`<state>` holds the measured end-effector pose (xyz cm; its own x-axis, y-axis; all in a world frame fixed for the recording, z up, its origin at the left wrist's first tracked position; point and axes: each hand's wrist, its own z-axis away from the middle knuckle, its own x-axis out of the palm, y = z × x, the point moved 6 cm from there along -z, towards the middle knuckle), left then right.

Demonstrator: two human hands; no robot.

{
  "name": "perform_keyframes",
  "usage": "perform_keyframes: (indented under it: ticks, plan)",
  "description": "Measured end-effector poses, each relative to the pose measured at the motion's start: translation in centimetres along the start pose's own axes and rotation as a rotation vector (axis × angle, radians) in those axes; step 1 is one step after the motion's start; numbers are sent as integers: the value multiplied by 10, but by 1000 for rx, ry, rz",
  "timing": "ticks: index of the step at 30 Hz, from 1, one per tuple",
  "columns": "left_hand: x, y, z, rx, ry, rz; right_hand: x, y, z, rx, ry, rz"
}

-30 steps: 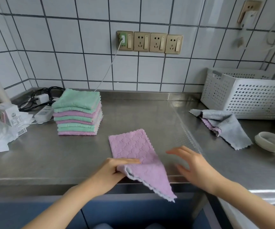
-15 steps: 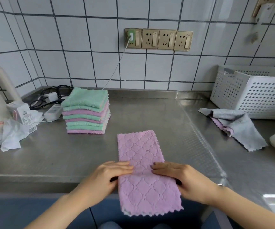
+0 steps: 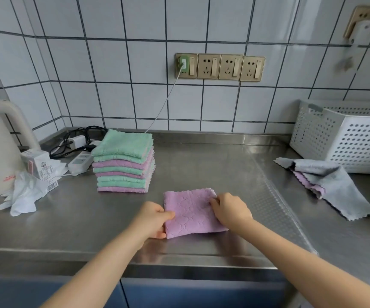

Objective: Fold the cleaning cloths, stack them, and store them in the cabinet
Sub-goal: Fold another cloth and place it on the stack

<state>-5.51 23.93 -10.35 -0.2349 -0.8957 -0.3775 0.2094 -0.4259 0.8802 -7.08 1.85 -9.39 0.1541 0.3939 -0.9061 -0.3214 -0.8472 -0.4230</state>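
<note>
A quilted, fleecy pink cloth (image 3: pixel 193 213) lies folded square on brushed steel counter (image 3: pixel 68 221). Left hand (image 3: pixel 154 220) pinches its nine-o'clock edge; right hand (image 3: pixel 230 210) curls fingers on its two-o'clock corner.

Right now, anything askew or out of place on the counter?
Mostly tidy. The grey cloth lies crumpled and unfolded beside the white basket, with a purple cloth under it. The folded stack leans slightly, edges uneven.
</note>
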Motion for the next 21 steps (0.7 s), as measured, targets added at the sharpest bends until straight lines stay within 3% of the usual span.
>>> perform_keyframes:
  ticks: [6,11,16,18,21]
  plan:
    - [-3,6,3,166,150,-235,-1,-7,4,8,18,102]
    - [-2,14,9,253,271,-398,-6,-2,8,65,-1,41]
    - [10,22,18,518,375,-848,-15,-20,18,-103,114,232]
    - [18,20,19,620,309,-923,-9,-26,23,-223,121,299]
    - [20,1,10,527,133,-906,1,-16,27,-220,30,359]
